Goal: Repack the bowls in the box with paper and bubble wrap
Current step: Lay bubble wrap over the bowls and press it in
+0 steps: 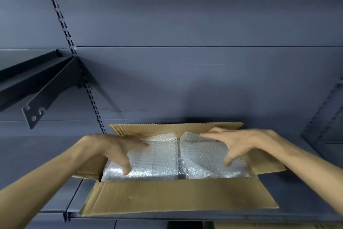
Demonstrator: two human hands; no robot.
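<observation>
An open brown cardboard box (178, 197) stands on a dark grey shelf, its flaps spread outward. Inside lie two pieces of clear bubble wrap (157, 158) side by side, with a narrow gap between them; whatever is under them is hidden. My left hand (115, 147) lies on the left piece with spread, nearly straight fingers pressing down. My right hand (239, 143) lies on the right piece of bubble wrap (204, 156) the same way, fingers spread. No bowls or paper are visible.
The shelf board (289, 189) carries the box near its front edge. A dark back panel rises behind. At the left a slotted upright (92, 102) holds a bracket (42, 106) of a higher shelf. Another cardboard box top (278, 226) shows below.
</observation>
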